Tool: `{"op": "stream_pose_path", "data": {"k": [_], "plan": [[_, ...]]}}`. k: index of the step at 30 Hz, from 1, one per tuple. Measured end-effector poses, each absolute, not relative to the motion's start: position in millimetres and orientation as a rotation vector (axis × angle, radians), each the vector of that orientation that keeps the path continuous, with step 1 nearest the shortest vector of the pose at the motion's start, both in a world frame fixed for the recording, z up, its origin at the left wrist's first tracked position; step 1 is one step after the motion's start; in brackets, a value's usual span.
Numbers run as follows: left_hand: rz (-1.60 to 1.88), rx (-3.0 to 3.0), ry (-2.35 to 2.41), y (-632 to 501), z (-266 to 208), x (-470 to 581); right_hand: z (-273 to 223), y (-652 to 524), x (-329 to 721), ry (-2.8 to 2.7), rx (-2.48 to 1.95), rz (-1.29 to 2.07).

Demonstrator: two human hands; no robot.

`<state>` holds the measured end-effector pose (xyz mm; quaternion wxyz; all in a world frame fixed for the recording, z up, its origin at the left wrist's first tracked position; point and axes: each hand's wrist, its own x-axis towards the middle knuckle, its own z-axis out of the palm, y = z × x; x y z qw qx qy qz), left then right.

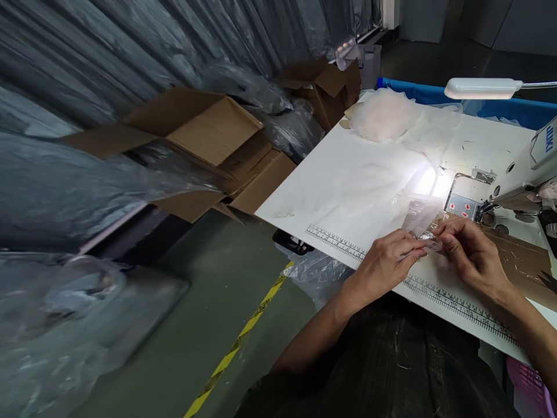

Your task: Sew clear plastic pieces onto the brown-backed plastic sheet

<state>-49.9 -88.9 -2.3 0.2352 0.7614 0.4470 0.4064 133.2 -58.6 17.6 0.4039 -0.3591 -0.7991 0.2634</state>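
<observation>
Between my two hands is a sheer, shiny piece of fabric (420, 212), pale and see-through, above the front part of the white sewing table (322, 186). My left hand (389, 255) pinches its near edge between thumb and fingers. On the other side my right hand (467, 249) is closed with thumb and forefinger on the same piece. Just beyond my right hand stands the sewing machine (522, 168), its needle area and metal plate (461, 200) lit brightly. Brown cardboard (522, 258) lies under and beside my right wrist.
A heap of pale sheer fabric (385, 113) sits at the table's far corner. Dark scissors (549, 281) lie at the right edge. A lamp (485, 88) hangs over the far side. Open cardboard boxes (217, 130) and plastic bags stand left of the table; a pink basket (528, 383) is below right.
</observation>
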Motion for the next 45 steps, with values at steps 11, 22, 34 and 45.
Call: {"op": "stream_pose_path", "data": {"k": [11, 22, 34, 45], "plan": [[1.032, 2.063, 1.168, -87.9, 3.7, -61.4, 23.4, -74.7, 175.5, -2.336, -1.179, 0.265], [1.086, 1.935, 1.365, -88.5, 7.8, -69.7, 42.0, -84.0, 160.3, -2.424, -1.091, 0.62], [1.316, 2.286, 1.413, -88.7, 5.7, -74.0, 28.2, -75.9, 161.8, -1.933, -1.34, 0.754], [0.808, 2.473, 1.089, -82.6, 9.7, -70.9, 27.2, -87.7, 204.9, -2.114, -1.405, 0.532]]}}
